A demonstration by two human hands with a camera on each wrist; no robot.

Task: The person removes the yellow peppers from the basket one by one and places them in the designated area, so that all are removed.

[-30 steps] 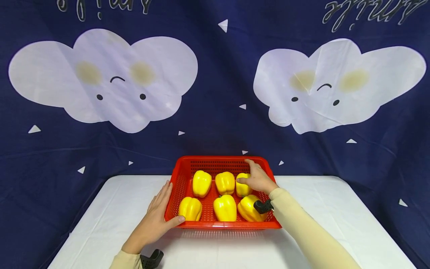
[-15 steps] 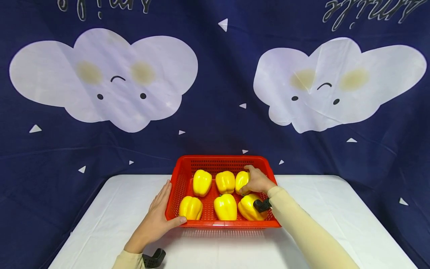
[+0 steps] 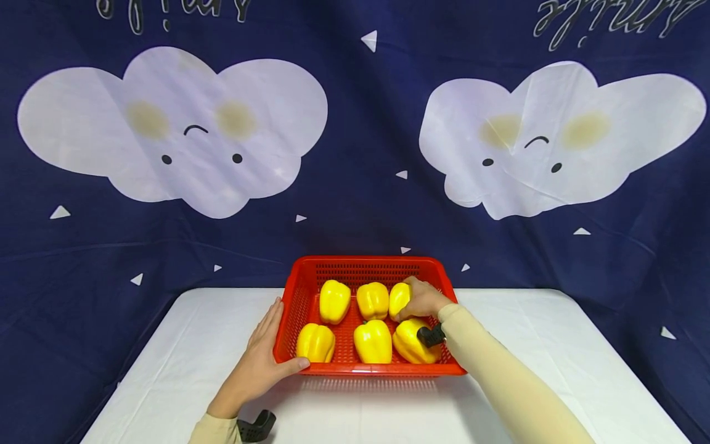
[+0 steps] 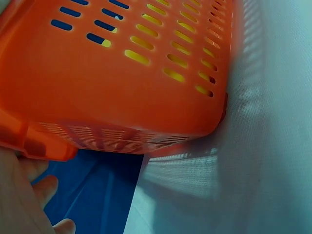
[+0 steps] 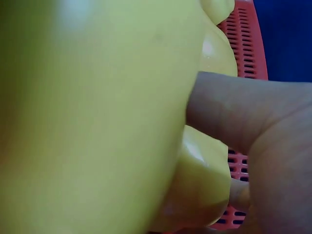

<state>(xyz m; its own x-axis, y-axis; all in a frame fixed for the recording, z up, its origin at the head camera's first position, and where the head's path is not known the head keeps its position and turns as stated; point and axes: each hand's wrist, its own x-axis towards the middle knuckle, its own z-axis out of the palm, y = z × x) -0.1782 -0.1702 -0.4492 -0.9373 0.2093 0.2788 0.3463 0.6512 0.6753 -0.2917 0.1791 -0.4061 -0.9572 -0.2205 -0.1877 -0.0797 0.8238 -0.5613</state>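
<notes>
A red plastic basket (image 3: 368, 370) holds several yellow bell peppers in two rows. In the head view my right hand (image 3: 426, 300) grips the bell pepper (image 3: 397, 300) at the back right, thumb on its near side and fingers on its far side. That pepper is partly hidden by the hand. In the right wrist view it shows between thumb and a finger (image 5: 239, 194), behind a large blurred pepper (image 5: 97, 117). My left hand (image 3: 257, 364) rests against the basket's front left corner, fingers straight along the left rim and thumb on the front rim.
Other peppers lie close by: one at the back middle (image 3: 373, 300), one at the back left (image 3: 334, 302), and a front row including the front right one (image 3: 413, 342). A white-covered table (image 3: 532, 345) stands before a dark blue curtain (image 3: 366, 203) with clouds.
My right hand has come down and closed its thumb and fingers round the back right pepper, which has barely shifted. The left hand stays at the basket's corner.
</notes>
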